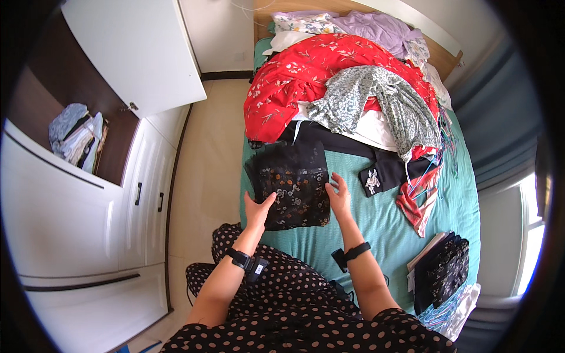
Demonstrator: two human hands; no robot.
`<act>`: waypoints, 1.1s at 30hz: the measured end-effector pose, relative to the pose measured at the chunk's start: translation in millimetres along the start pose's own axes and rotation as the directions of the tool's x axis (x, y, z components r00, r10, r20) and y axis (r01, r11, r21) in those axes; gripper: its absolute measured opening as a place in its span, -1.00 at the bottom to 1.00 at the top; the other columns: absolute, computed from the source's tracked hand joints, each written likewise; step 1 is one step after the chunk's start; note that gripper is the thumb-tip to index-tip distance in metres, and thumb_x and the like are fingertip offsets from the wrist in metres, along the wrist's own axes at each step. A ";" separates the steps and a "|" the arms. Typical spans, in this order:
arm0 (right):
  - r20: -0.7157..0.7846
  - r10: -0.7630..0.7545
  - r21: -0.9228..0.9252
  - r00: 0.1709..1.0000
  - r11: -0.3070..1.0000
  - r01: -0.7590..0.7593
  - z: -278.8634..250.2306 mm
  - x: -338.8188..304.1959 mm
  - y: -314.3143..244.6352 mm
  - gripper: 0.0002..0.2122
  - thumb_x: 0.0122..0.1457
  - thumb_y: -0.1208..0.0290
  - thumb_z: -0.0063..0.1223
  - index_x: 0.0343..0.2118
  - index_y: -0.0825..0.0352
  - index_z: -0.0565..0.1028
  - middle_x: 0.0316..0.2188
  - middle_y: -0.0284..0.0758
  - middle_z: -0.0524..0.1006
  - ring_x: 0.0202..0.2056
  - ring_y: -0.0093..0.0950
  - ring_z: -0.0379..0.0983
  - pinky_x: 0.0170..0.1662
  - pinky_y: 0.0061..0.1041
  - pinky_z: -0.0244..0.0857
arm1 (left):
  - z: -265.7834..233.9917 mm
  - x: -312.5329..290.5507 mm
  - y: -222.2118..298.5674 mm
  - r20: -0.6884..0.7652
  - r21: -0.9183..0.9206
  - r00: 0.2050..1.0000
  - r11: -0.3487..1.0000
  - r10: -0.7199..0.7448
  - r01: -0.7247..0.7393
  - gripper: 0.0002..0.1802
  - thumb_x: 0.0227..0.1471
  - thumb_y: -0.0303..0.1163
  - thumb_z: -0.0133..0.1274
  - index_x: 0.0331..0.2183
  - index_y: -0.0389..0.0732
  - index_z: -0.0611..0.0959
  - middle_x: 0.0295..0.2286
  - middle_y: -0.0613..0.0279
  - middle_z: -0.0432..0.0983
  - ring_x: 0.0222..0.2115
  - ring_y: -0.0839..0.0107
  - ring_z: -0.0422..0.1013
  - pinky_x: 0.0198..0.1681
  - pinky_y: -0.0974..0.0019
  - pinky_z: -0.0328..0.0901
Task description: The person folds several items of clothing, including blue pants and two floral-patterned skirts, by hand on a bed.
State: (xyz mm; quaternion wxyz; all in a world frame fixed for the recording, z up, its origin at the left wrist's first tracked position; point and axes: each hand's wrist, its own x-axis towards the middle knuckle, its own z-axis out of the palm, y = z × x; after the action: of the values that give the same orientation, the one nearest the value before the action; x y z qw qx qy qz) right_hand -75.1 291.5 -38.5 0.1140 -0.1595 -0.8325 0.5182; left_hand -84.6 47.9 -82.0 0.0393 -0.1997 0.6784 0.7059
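While my hands flatten it, the dark floral garment [294, 187] lies folded on the bed [376, 220].
My left hand [258, 210] presses its near-left corner, my right hand [339, 197] rests released along its right edge; I judge smoothing outward evenly would keep the fold square.

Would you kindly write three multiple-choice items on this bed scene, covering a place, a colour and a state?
1. Where does the black floral garment lie?
A. on the teal bedspread
B. in the cupboard
C. on the floor

2. What colour is the big garment heaped at the bed's far end?
A. yellow
B. red
C. white

3. How are the hands?
A. fists
B. gripping hangers
C. open, flat at the garment's edges

A: it lies on the bedspread.
B: red with a floral print.
C: left hand and right hand show spread fingers.
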 end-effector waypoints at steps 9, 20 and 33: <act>0.520 0.452 0.446 0.725 0.580 -0.682 9.0 19.4 -21.9 -0.58 0.01 0.35 0.22 -0.10 0.47 0.40 -0.25 -0.23 0.53 -0.26 -0.41 0.50 -0.17 -0.41 0.41 | -2.8 11.6 22.0 0.292 -0.189 0.937 0.949 -0.190 0.252 -0.38 -0.17 -0.37 0.28 -0.08 -0.41 0.42 -0.15 0.02 0.46 -0.17 0.30 0.42 -0.08 0.28 0.32; 0.043 0.318 0.582 0.947 0.762 -0.282 -53.6 -112.6 -28.6 -0.53 0.08 0.40 0.17 0.04 0.39 0.31 -0.11 -0.36 0.47 -0.11 -0.52 0.38 -0.02 -0.48 0.26 | 41.8 11.4 96.3 0.815 0.005 0.568 0.980 -0.119 0.199 -0.59 -0.04 -0.44 0.06 -0.11 -0.40 0.50 -0.24 0.12 0.54 -0.30 0.40 0.48 -0.16 0.36 0.36; 0.282 -0.452 -0.350 0.846 0.772 0.530 -102.8 -109.1 -46.1 -0.60 -0.04 0.58 0.11 -0.05 0.30 0.42 0.07 -0.24 0.35 0.15 -0.26 0.20 0.18 -0.28 0.08 | 83.2 -56.6 66.1 0.421 0.386 0.476 0.323 0.772 -0.864 -0.59 -0.01 -0.51 -0.05 -0.05 -0.22 0.40 -0.09 0.11 0.38 -0.05 0.15 0.29 -0.02 0.07 0.10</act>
State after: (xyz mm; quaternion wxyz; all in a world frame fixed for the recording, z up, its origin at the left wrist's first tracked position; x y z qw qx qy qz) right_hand 55.3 315.6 45.2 0.1327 0.0918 -0.9423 0.2933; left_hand -73.2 136.0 -0.8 -0.2131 0.2493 0.8504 0.4115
